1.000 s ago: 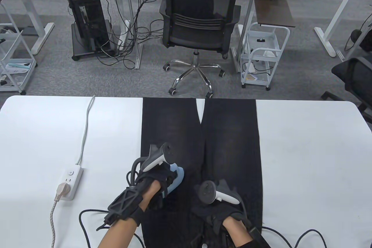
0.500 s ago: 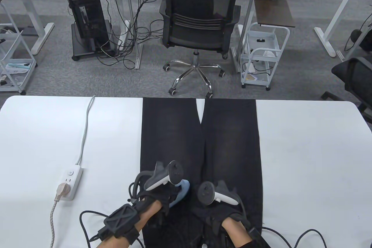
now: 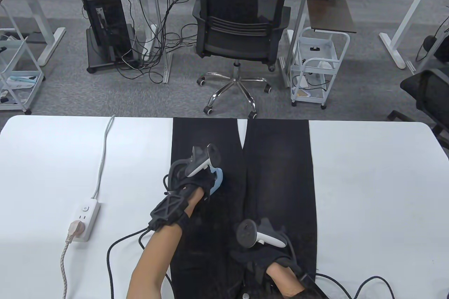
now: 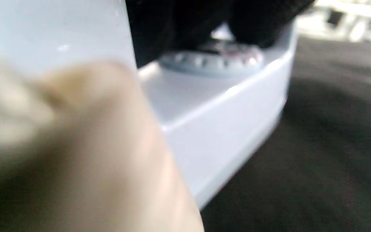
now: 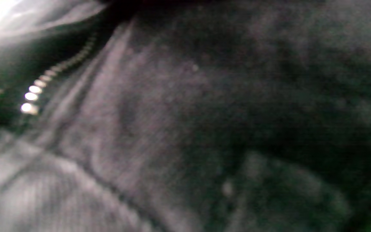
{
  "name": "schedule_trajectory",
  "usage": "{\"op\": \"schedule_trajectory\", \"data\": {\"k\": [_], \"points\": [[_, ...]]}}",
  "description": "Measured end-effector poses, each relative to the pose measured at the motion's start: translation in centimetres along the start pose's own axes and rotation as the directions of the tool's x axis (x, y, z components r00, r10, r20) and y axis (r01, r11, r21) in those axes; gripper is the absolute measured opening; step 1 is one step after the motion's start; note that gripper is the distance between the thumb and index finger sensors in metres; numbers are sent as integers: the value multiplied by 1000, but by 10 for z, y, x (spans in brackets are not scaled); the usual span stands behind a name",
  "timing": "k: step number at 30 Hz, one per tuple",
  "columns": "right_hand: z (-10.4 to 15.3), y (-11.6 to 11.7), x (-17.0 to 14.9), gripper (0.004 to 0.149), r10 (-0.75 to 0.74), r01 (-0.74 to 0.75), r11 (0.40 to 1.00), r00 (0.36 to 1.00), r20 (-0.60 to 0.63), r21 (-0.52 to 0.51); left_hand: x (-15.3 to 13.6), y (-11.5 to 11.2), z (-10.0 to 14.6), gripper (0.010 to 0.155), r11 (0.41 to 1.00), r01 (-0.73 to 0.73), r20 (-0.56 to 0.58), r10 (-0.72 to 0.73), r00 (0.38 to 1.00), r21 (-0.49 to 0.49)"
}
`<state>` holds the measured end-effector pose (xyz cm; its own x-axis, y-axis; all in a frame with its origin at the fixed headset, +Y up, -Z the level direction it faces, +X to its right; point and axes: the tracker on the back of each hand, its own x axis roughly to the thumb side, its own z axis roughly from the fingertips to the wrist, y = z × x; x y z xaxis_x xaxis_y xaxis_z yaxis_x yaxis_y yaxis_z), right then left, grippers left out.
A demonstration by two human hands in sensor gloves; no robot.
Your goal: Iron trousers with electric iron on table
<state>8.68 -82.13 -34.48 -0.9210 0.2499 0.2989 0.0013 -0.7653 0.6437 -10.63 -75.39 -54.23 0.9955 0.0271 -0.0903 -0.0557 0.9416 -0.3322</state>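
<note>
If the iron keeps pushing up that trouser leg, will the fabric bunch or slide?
The trousers look like limp cloth lying flat, so they would probably ripple if unrestrained. The right hand rests near the waist, likely anchoring them. The iron in the left hand should glide.

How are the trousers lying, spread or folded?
Spread flat. The black trousers lie along the table, both legs side by side and a narrow gap of white table showing between them at the far end.
</note>
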Motion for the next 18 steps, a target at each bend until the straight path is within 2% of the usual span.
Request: {"op": "schedule_trajectory", "data": {"k": [4,9,14,18], "points": [[0,0,0,81,0,0,1000,1000,1,2,-10,7,-16,41,1000,-17,-36,17,999,-1],[-1,1,0,79,7,-7,1000,1000,4,14,-11,5,-17,39,1000,-23,-46,22,999,-13],[-1,0,0,79,7,-7,1000,1000,-1,22,-9,-3,7,39,996,-56,-11,55,998,-71],[-1,0,-1,79,2,-2,1000,1000,-1,22,-3,-17,43,39,997,-28,56,32,998,-75]]}}
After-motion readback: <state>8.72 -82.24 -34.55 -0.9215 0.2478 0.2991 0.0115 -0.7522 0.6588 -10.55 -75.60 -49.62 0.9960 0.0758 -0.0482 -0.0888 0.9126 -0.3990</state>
